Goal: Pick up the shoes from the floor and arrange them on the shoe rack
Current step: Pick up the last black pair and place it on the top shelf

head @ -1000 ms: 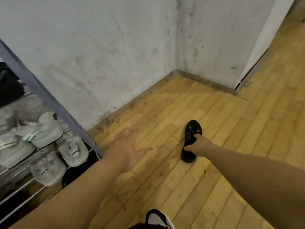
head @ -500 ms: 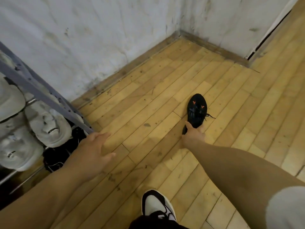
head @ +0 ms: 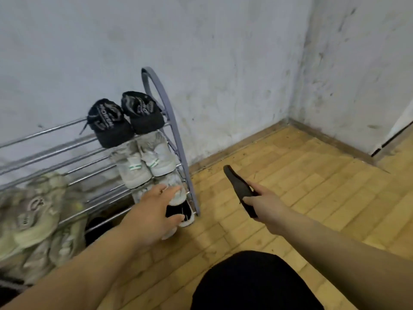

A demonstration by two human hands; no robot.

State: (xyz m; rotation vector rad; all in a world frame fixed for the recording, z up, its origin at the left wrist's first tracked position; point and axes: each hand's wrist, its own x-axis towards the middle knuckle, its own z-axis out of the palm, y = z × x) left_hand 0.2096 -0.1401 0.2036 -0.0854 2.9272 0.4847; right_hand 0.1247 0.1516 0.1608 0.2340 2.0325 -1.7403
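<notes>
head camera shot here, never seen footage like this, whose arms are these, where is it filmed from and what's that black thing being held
There is no machine here. The camera sits on a person's head and looks forward and down, so the two arms coming in from the bottom are that person's own.

The right hand grips a black shoe, seen almost edge-on above the wooden floor. The left hand is open with its fingers spread, in front of the low end of the shoe rack, a stand of metal bars against the wall.

On the rack a black pair sits on top, with a white pair with green stripes below it and pale shoes further left. The dark shape at the bottom is probably the person's knee.
</notes>
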